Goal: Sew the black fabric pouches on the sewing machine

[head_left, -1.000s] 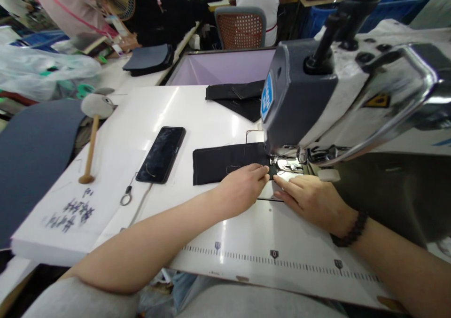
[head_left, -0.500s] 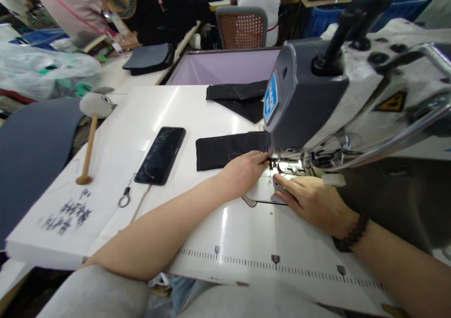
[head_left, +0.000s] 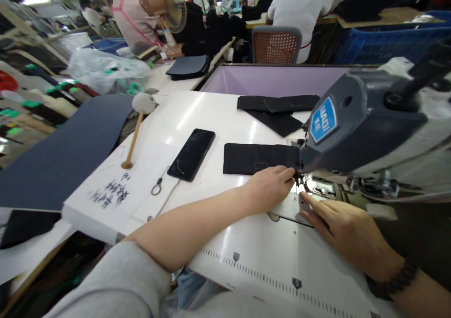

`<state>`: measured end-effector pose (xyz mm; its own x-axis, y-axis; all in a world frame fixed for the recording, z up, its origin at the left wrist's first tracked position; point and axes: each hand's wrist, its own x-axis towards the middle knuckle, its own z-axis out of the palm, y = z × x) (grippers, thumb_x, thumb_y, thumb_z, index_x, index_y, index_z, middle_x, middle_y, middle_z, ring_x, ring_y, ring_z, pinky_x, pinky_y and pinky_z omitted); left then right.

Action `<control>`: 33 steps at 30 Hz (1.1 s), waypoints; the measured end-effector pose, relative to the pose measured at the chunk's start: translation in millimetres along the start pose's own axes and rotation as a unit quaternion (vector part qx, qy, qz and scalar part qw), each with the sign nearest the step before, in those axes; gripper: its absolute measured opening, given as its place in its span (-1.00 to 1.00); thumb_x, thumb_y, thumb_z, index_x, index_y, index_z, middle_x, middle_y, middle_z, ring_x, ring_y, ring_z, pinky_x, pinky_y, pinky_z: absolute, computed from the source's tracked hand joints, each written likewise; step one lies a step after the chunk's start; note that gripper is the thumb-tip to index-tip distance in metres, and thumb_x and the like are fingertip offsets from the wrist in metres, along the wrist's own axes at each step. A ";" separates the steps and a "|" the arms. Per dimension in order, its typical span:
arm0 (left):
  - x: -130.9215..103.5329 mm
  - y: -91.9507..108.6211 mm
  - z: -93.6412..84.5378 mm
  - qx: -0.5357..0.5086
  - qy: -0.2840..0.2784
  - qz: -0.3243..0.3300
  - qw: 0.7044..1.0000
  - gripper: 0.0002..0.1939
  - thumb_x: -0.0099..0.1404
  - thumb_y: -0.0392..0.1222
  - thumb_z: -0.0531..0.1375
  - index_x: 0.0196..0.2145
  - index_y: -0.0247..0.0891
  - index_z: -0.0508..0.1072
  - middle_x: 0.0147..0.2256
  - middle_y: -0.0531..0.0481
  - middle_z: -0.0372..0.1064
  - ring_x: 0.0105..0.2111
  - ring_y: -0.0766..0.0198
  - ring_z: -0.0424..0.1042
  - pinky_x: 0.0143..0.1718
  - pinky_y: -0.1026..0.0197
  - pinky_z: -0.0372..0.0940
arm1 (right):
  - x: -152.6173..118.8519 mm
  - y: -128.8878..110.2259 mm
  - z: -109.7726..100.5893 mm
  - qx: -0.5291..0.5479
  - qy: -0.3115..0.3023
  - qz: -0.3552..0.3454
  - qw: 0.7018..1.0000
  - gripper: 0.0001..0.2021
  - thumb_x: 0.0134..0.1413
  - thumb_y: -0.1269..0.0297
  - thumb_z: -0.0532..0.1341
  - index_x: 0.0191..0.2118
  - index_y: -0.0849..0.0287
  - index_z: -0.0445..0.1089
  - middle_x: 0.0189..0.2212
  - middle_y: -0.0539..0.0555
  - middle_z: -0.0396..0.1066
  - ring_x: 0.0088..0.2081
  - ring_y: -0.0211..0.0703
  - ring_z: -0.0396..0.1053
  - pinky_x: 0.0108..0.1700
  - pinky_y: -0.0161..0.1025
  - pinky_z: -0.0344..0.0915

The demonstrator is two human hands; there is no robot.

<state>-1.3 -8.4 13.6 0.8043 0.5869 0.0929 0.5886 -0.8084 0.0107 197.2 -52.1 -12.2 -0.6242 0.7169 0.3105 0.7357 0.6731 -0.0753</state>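
Observation:
A black fabric strip [head_left: 246,158] lies flat on the white sewing table, its right end reaching under the head of the sewing machine [head_left: 362,116]. My left hand [head_left: 269,189] is at the strip's lower right edge, fingers bent and pressed together on it close to the needle area. What lies under those fingertips is hidden. Just right of the needle, my right hand [head_left: 347,228] has its fingers stretched out, touching a small grey block [head_left: 306,204] on the metal plate. More black fabric strips [head_left: 278,109] lie behind, partly folded over each other.
Left of the strip lie a phone [head_left: 192,154] and a key ring [head_left: 156,186]. A wooden-handled mallet [head_left: 134,137] rests farther left near handwriting on the table. Beyond the table are a purple-lined bin [head_left: 239,78], a chair [head_left: 276,45] and co-workers. A ruler scale [head_left: 268,276] runs along the front edge.
The camera view has turned left, so everything sits farther right in the picture. Both hands keep nearly the same places beside the needle, and the black strip looks unmoved.

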 end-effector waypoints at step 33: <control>-70.6 71.1 -35.5 -0.107 -0.028 0.113 0.987 -0.73 0.28 -0.33 -0.01 -0.06 -0.36 0.29 -0.06 -0.16 0.29 -0.08 0.17 0.32 -0.11 0.15 0.29 | -110.4 -19.1 -69.7 -0.149 -0.063 0.165 0.973 -0.83 0.02 0.49 0.04 -0.41 0.24 0.37 -0.46 0.10 0.37 -0.43 -0.15 0.31 -0.34 -0.21 0.18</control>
<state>-19.2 -109.0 43.2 0.9198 0.3874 0.0627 0.3678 -0.9066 0.2068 270.3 -156.7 21.0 -0.3548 0.9143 0.1954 0.9332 0.3336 0.1334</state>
